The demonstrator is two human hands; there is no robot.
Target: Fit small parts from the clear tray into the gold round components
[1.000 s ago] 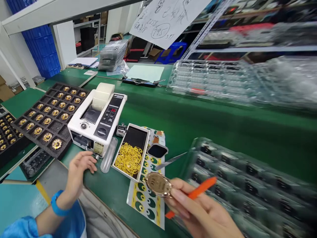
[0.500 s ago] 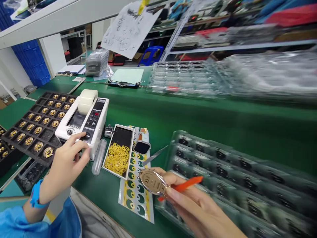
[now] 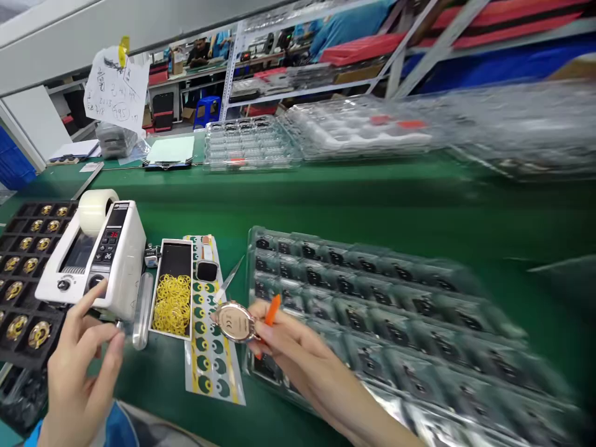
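Observation:
My right hand (image 3: 284, 335) pinches a rose-gold watch case (image 3: 235, 321) at its edge, its back with printed marks facing up. An orange strip (image 3: 272, 310) is tucked between the same fingers. My left hand (image 3: 86, 360) is at the front of a white tape dispenser (image 3: 128, 261), index finger stretched to the round knob (image 3: 96, 284). Its thumb and middle finger are bent near each other; I see nothing held between them. Beneath the watch case lies a sticker sheet (image 3: 203, 383) with green and yellow shapes. A smartwatch (image 3: 206, 270) and pointed tweezers (image 3: 230, 279) lie by it.
A white box (image 3: 174, 254) holds yellow rings (image 3: 171, 307). Beside it lies a clear tube (image 3: 142, 313). Black foam trays (image 3: 28, 304) with gold parts are at left. Clear blister trays (image 3: 344, 285) of dark parts fill the right. More trays (image 3: 251, 143) line the back shelf.
The view has swung to the right, so everything sits further left. The right hand still grips the watch case and orange strip. The left index finger remains at the dispenser's knob.

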